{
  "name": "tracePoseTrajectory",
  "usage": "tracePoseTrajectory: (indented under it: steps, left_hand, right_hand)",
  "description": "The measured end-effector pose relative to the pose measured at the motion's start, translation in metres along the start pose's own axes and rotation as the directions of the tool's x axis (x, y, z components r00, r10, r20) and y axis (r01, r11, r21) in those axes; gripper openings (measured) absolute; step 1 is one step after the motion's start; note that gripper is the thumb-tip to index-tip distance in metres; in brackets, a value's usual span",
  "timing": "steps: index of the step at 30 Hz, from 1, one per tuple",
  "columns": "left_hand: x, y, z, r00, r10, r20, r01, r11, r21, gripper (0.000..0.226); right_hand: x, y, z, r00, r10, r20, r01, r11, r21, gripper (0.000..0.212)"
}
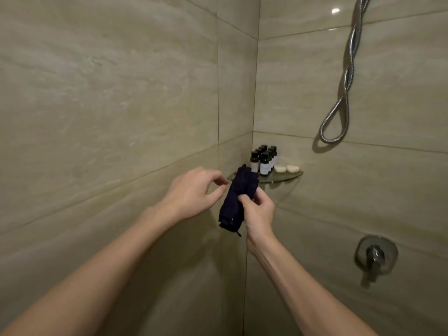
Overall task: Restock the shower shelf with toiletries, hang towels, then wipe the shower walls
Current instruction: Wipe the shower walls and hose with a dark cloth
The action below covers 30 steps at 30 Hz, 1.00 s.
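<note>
- Cloth (232, 204), dark navy and folded into a long narrow bundle, hangs upright in front of the shower corner, its top edge overlapping the shelf from where I stand.
- Right hand (258, 209) grips the cloth at mid-length, thumb and fingers curled round its right side, which keeps the folds from falling open.
- Left hand (191, 192) hovers at the cloth's upper left edge with thumb and forefinger curved toward it. I cannot tell whether they pinch the fabric or stop just short. My guess is the fold is being adjusted for wiping.
- Glass corner shelf (288, 178) sits just behind, already carrying a tight cluster of small black-capped bottles (264, 161) at the back and two white soap bars (287, 169) to their right, so restocking looks finished.
- Tiled wall (109, 105) on the left lies nearest the hands and seems the likely first surface to wipe.
- Shower hose (346, 88) loops down the right wall, and the mixer handle (375, 257) is lower right. Both will need wiping around.
</note>
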<state>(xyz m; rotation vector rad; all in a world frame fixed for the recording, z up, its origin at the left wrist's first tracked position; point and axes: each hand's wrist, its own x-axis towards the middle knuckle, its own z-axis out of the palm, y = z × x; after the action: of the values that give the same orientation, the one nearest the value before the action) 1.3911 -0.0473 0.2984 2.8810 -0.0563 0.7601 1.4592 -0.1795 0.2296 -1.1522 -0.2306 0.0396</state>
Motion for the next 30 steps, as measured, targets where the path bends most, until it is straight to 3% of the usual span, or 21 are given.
tracePoseTrajectory:
  steps: [6,12,16,18,24,27,30]
  left_hand:
    - [0.114,0.000,-0.043,0.975,0.139,-0.175,-0.055,0.908,0.415,0.030]
    - [0.202,-0.006,-0.069,0.948,0.264,-0.181,-0.016,0.605,0.796,0.039]
    - [0.238,-0.011,-0.068,0.971,0.209,-0.114,0.016,0.423,0.906,0.065]
    - [0.249,-0.011,-0.066,0.976,0.192,-0.105,0.027,0.369,0.929,0.067]
    - [0.259,-0.014,-0.062,0.969,0.195,-0.151,0.070,0.366,0.928,0.069]
    - [0.258,-0.016,-0.064,0.973,0.184,-0.141,0.061,0.385,0.921,0.067]
    - [0.256,-0.015,-0.067,0.965,0.215,-0.150,0.054,0.396,0.917,0.045]
  right_hand:
    - [0.104,-0.045,0.040,0.974,-0.225,0.024,0.224,0.973,0.049,0.030]
    - [0.205,-0.076,0.072,0.965,-0.261,0.023,0.260,0.965,0.035,0.031]
    - [0.264,-0.086,0.076,0.946,-0.322,-0.026,0.322,0.947,-0.021,0.025]
    - [0.297,-0.094,0.076,0.911,-0.408,-0.066,0.400,0.911,-0.102,0.026]
    - [0.355,-0.142,0.082,0.754,-0.656,-0.023,0.615,0.718,-0.326,0.036]
    - [0.369,-0.147,0.100,0.759,-0.647,0.074,0.615,0.674,-0.410,0.043]
    - [0.371,-0.140,0.112,0.772,-0.628,0.098,0.604,0.676,-0.422,0.046]
